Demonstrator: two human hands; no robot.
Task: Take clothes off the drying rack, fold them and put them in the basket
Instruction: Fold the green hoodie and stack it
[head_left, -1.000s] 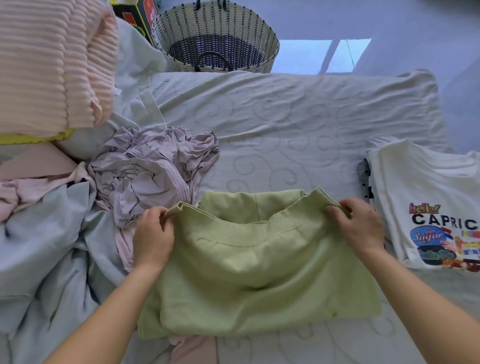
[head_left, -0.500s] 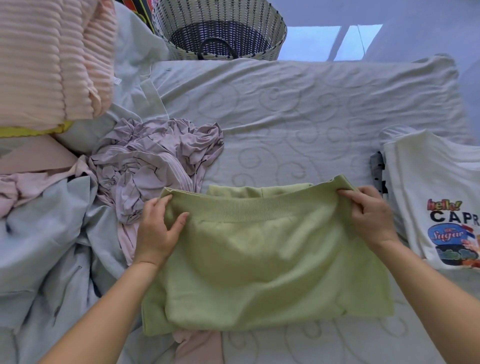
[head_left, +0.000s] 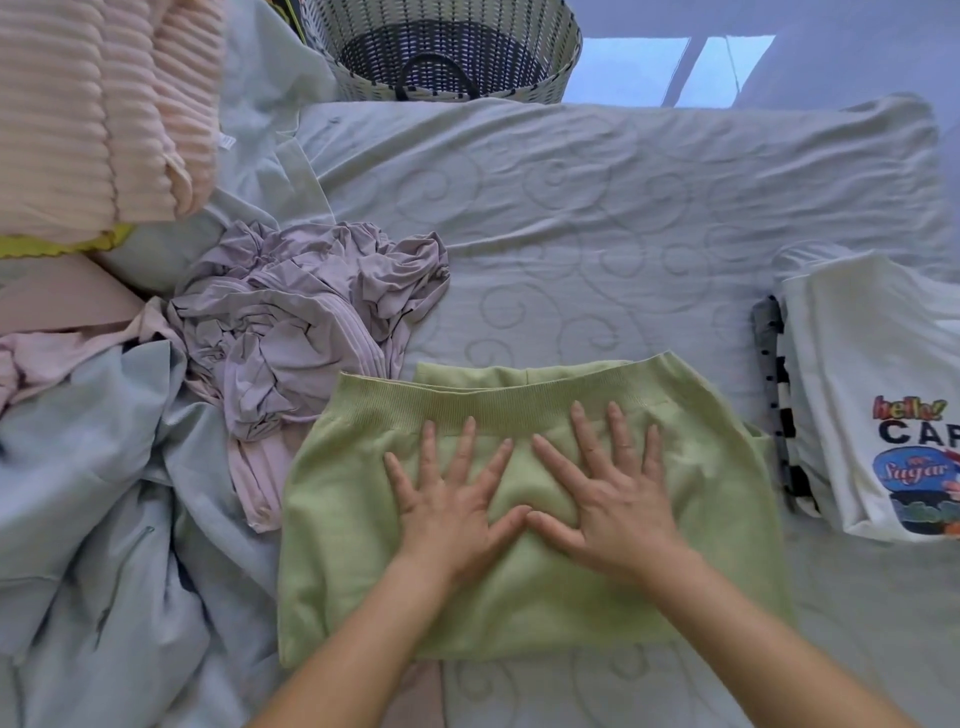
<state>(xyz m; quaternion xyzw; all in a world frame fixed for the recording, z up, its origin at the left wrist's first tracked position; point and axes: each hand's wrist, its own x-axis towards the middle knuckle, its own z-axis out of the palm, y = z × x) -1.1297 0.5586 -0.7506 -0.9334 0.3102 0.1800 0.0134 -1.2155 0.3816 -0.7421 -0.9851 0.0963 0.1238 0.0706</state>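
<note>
**Both palms flat on the folded green top**

Closest to the person, the green top (head_left: 353, 545) lies folded into a rough square on the bed (head_left: 571, 234), with its ribbed band turned up along the far edge. The left hand (head_left: 447, 499) and right hand (head_left: 608, 488) rest on its middle side by side, thumbs meeting. All the fingers are straight and fanned out, so neither grip is closed on anything. Both are spread apart and pressing down. I take this as smoothing, meant to squash the thick knit so the fold holds when it is picked up. The folding of this piece looks all but finished, and carrying it to the basket is not yet done.

Just left of the top, touching its corner, a lilac garment (head_left: 291, 322) sits crumpled, plainly unfolded. Beyond it a heap of pale blue cloth (head_left: 104, 467) spills toward the near left. These look like the waiting pile, kept on the side away from the finished things.

On the right, a little apart from the top, a white printed T-shirt (head_left: 857, 415) lies folded over a black-and-white patterned piece (head_left: 779, 405). That neat stack reads as work already done.

Farther off at the upper left, a pink ribbed fabric (head_left: 93, 104) hangs into view. Whether it is on the rack I cannot tell.

At the far edge of the bed stands the woven basket (head_left: 561, 78), handle toward the person. I can see no clothes in the part of it that shows.
</note>
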